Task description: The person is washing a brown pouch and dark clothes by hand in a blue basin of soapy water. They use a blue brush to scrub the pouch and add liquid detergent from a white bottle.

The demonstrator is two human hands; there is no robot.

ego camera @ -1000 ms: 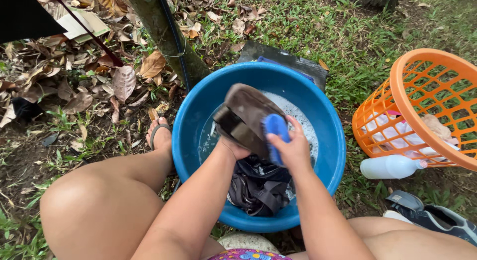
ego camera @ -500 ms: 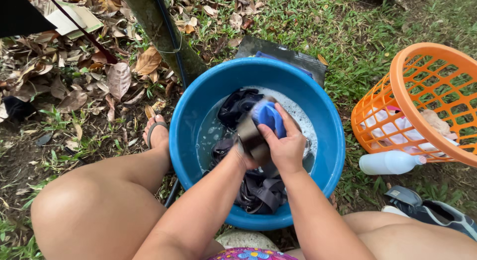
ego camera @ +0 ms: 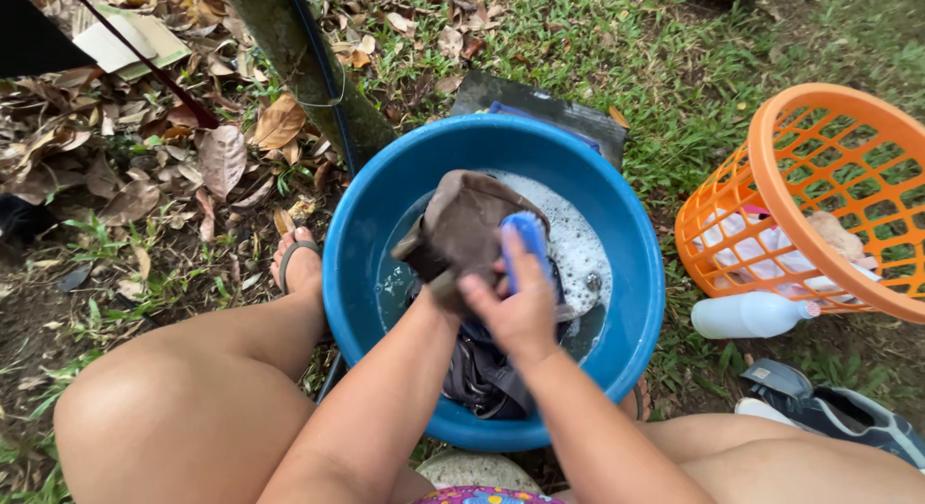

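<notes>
- Right hand (ego camera: 517, 311) clenched around blue brush (ego camera: 529, 242), pressed on brown shoe (ego camera: 462, 225).
- Left hand (ego camera: 438, 294) mostly hidden, gripping shoe over blue basin (ego camera: 636, 302).

Grassy ground (ego camera: 674, 70) carries blue basin (ego camera: 636, 302) at centre; orange basket (ego camera: 771, 167) tipped at 3 o'clock, white bottle (ego camera: 747, 316) beside; dry leaves (ego camera: 222, 157) at 10 o'clock.

A brown shoe (ego camera: 462, 225) and blue brush (ego camera: 530, 236) over a blue basin (ego camera: 636, 273) of white suds; an orange lattice basket (ego camera: 819, 176) on green grass (ego camera: 674, 70).
</notes>
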